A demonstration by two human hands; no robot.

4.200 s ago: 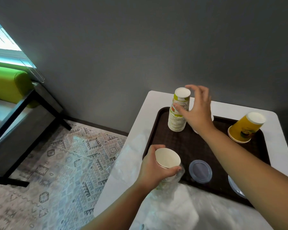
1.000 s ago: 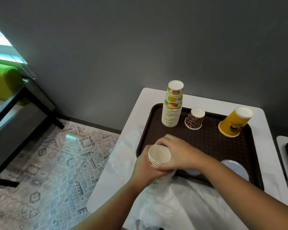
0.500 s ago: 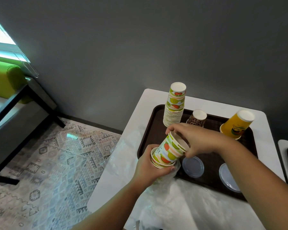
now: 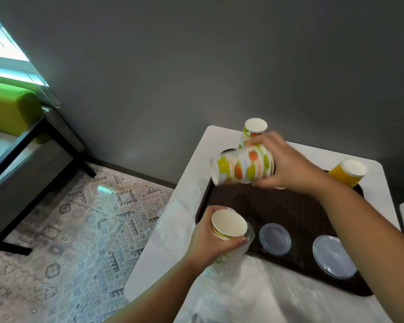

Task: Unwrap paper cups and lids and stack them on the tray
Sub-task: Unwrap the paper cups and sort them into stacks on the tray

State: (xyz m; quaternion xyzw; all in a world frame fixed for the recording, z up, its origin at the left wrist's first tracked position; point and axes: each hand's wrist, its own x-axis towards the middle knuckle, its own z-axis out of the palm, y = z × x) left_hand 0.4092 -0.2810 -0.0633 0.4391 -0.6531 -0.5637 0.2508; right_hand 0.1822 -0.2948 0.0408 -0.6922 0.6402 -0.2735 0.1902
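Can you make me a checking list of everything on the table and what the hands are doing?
Surface: white table with a brown tray on it.
Job's things: tall cup stack upside down at the tray's far corner; two clear lids flat on the tray; yellow cup upside down.
Clutter: crumpled plastic wrap on the near table.
Hands: right hand grips a few blurred fruit cups sideways, above the tray; left hand holds wrapped cups.
Cables: nothing seen.
Surroundings: grey wall, patterned rug, green seat.
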